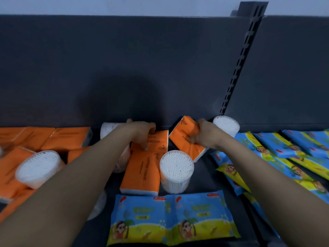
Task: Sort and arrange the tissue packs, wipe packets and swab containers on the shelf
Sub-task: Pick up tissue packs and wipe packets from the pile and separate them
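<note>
My left hand (140, 133) grips an orange tissue pack (159, 139) at the back of the shelf. My right hand (204, 135) holds another orange tissue pack (185, 138), tilted up off the shelf. A third orange pack (140, 172) lies in front of them. A round swab container (176, 169) stands upright between my arms. Another swab container (227, 124) stands behind my right hand, one (38, 168) lies at the left, and one (108, 128) sits behind my left hand. Two blue-and-yellow wipe packets (170, 218) lie at the front.
Several orange tissue packs (44, 138) are piled at the left. Several wipe packets (288, 154) lie overlapping at the right. The dark back panel (124, 68) rises behind, with a slotted upright (236, 72) at the right. Bare shelf floor (204, 175) shows between the groups.
</note>
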{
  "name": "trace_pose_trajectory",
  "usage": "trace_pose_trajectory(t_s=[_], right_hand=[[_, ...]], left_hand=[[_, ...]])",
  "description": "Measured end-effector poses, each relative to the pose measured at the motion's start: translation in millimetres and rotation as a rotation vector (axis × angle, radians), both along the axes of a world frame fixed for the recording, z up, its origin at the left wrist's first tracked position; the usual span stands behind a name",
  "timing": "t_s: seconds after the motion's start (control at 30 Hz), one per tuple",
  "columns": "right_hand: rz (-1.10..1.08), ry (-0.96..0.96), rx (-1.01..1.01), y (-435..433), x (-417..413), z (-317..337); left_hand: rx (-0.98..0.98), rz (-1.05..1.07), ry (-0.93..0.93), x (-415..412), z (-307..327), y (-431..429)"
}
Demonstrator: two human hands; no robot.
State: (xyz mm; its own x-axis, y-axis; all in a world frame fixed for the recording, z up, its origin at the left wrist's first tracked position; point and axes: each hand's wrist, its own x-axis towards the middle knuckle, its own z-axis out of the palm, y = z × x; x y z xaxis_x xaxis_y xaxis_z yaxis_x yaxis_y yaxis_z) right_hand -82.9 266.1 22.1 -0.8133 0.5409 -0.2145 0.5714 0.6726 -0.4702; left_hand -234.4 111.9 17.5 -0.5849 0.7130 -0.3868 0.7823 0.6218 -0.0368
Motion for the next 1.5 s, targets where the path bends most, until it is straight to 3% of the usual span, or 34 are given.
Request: trace_pose_trajectory(t_s=[0.23, 0.5, 0.73, 1.13, 1.3, 1.5], right_hand=[[0.05, 0.165, -0.01, 4, 1, 6], [0.024, 0.299, 0.021, -2, -4, 17], [0.013, 0.417, -0.025, -24, -17, 43], [0.185, 0.495, -0.093, -108, -59, 60], [0.218, 0.467, -0.088, -132, -68, 62], [0.087, 0.539, -0.073, -109, -40, 73]], left_hand=[[0.105, 0.072, 0.129, -3, -7, -8], [0.661, 0.188, -0.017, -2, 14, -31], [0.905, 0.282, -0.063, 0, 54, -69], [0.873, 0.506, 0.085, -4, 70, -180], [0.85, 0.475, 0.009, 2, 70, -210], [0.936, 0.391, 0.031, 11, 82, -175]])
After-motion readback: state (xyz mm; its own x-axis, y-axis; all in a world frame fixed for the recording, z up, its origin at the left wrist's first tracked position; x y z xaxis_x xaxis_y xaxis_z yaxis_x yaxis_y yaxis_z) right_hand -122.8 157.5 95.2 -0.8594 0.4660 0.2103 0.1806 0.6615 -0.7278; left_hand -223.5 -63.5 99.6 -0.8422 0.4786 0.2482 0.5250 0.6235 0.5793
